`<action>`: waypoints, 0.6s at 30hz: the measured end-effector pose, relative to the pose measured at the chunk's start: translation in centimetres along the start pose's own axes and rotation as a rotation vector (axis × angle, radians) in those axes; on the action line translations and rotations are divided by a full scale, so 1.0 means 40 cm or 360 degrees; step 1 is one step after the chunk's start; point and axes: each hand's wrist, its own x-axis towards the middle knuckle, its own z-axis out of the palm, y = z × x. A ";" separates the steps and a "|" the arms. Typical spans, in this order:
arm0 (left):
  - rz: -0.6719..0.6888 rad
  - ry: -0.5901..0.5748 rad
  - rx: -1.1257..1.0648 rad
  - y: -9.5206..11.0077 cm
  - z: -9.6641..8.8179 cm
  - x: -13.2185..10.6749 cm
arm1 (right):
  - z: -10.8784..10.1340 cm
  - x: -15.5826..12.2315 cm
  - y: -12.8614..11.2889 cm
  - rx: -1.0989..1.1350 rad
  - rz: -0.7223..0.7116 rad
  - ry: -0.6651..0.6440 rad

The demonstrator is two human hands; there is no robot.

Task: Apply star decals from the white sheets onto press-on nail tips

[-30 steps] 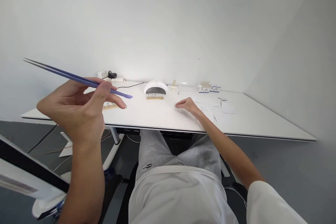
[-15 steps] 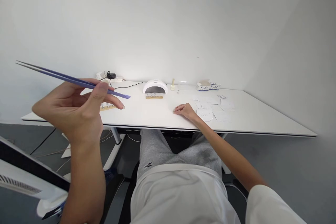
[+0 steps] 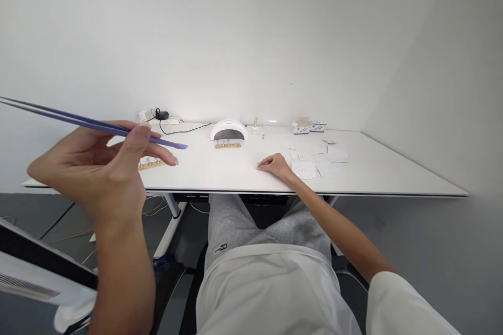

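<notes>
My left hand point(image 3: 113, 172), raised over the left part of the desk, pinches a pair of purple tweezers point(image 3: 100, 125). Their thin grey tips point left and run to the picture's edge; the blunt end sticks out past my thumb. Behind that hand, partly hidden, lies a wooden strip point(image 3: 151, 165) with small metal pegs. My right hand point(image 3: 277, 165) rests on the desktop with thumb and fingers drawn together. Whatever is between those fingertips is too small to make out. White sheets point(image 3: 303, 170) with small marks lie just right of it.
Toward the wall stands a white nail lamp point(image 3: 228, 124), a second pegged wooden strip point(image 3: 233, 145) before it. A small bottle point(image 3: 255, 129), a tiny metallic piece point(image 3: 263, 136) and cardboard boxes point(image 3: 302, 127) stand farther right. A black adapter point(image 3: 162, 114) with a cable sits back left.
My left hand and the tweezers have shifted left and slightly down in the picture, tips now at the edge. The view has turned slightly; my right hand stays at its spot on the desk.
</notes>
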 end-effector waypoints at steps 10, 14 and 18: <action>0.0000 0.0019 0.0062 0.000 0.000 0.002 | 0.006 0.021 0.004 -0.0026 -0.0002 -0.0080; -0.0015 0.0002 0.0061 0.004 -0.001 0.002 | 0.003 0.017 0.006 -0.0065 -0.0028 -0.0107; 0.0009 -0.0011 0.0039 0.005 -0.002 0.003 | 0.003 0.009 0.001 -0.0127 -0.0059 -0.0107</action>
